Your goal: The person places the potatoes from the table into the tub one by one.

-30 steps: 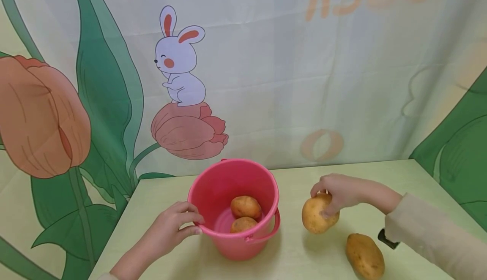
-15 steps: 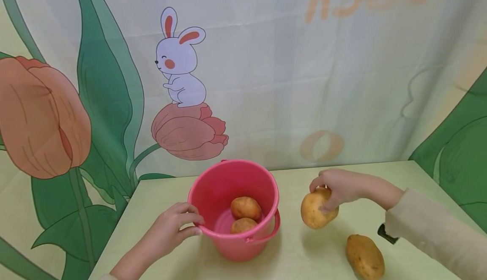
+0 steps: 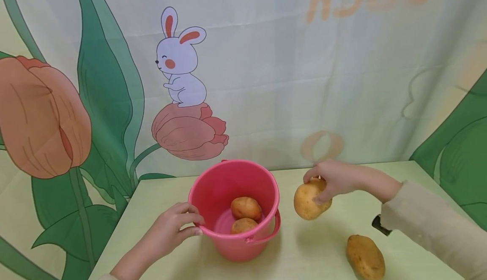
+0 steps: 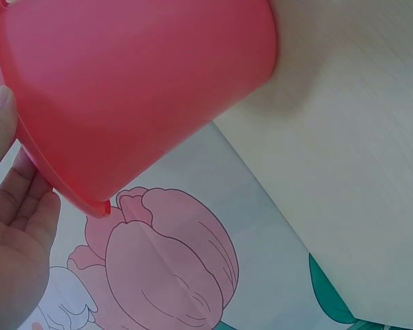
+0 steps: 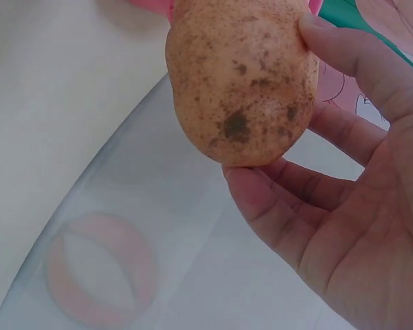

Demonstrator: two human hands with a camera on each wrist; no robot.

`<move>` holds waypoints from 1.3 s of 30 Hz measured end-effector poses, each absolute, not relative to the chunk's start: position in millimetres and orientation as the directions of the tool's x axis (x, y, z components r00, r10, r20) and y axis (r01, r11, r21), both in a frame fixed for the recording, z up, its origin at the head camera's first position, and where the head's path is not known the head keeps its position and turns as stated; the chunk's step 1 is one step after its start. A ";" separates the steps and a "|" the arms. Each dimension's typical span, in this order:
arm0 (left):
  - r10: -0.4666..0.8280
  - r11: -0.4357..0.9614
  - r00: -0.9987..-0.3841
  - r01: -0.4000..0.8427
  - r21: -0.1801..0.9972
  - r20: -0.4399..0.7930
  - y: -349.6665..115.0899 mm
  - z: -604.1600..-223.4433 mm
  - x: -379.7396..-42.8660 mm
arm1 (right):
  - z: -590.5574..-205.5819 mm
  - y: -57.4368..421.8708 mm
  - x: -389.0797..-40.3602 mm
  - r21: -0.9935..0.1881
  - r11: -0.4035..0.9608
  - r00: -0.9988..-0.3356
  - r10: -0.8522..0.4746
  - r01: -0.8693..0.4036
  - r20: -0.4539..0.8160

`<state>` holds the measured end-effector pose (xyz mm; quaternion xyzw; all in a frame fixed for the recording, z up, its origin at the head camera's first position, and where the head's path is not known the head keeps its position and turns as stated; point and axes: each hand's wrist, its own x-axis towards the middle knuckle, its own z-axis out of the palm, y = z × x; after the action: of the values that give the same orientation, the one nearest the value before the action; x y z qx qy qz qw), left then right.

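Note:
A pink bucket (image 3: 236, 246) stands on the table, its mouth facing up toward the head camera. Inside it lie two potatoes, one potato (image 3: 246, 208) behind the other potato (image 3: 244, 225). My left hand (image 3: 173, 227) pinches the bucket's left rim between thumb and fingers, as the left wrist view also shows. To the right of the bucket, my right hand (image 3: 336, 180) grips a potato (image 3: 309, 202) raised above the table. Dark spots mark that potato (image 5: 241, 82) in the right wrist view, with thumb and fingers on opposite sides of it.
Another potato (image 3: 365, 256) lies on the table at the front right, below the right forearm. A printed curtain (image 3: 266, 81) with a rabbit and tulips hangs behind the pale table (image 3: 395, 183). The bucket's handle (image 3: 272, 233) hangs down on its right side.
My right hand has lifted the potato higher and carried it slightly left, toward the bucket. My left hand, the bucket and the potato on the table stay where they were.

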<state>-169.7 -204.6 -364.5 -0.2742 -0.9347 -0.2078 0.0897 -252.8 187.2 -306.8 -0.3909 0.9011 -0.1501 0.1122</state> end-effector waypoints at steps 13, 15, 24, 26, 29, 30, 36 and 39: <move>0.479 0.760 -0.830 0.555 0.339 0.286 -205.2 -364.5 -169.6 | -291.9 175.2 -252.6 -0.299 0.661 -0.675 -0.735 -0.688 -0.071; 0.480 0.759 -0.830 0.555 0.339 0.285 -205.3 -364.5 -169.7 | -289.0 172.6 -252.6 -0.297 0.664 -0.677 -0.732 -0.686 -0.073; 0.452 0.780 -0.857 0.515 0.356 0.248 -204.5 -363.6 -170.1 | -280.7 163.6 -254.5 -0.263 0.667 -0.674 -0.735 -0.697 -0.075; 0.454 0.779 -0.856 0.516 0.357 0.248 -204.5 -363.1 -169.8 | -279.0 162.2 -254.8 -0.262 0.668 -0.675 -0.734 -0.696 -0.077; 0.467 0.772 -0.847 0.531 0.348 0.256 -204.7 -362.5 -169.4 | -275.6 159.8 -255.1 -0.262 0.670 -0.677 -0.732 -0.694 -0.080; 0.469 0.771 -0.844 0.535 0.347 0.259 -204.9 -362.5 -169.3 | -274.1 158.9 -255.0 -0.263 0.671 -0.677 -0.732 -0.694 -0.080; 0.474 0.766 -0.837 0.546 0.341 0.274 -205.2 -362.6 -169.2 | -266.2 153.5 -255.3 -0.265 0.663 -0.673 -0.737 -0.700 -0.065; 0.472 0.767 -0.839 0.542 0.344 0.270 -205.0 -362.7 -169.1 | -264.9 150.6 -256.4 -0.253 0.656 -0.666 -0.744 -0.711 -0.056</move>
<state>-169.1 -205.0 -362.7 -0.2709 -0.9361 -0.2081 0.0839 -256.4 150.6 -264.9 -0.4011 0.9067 -0.1052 0.0774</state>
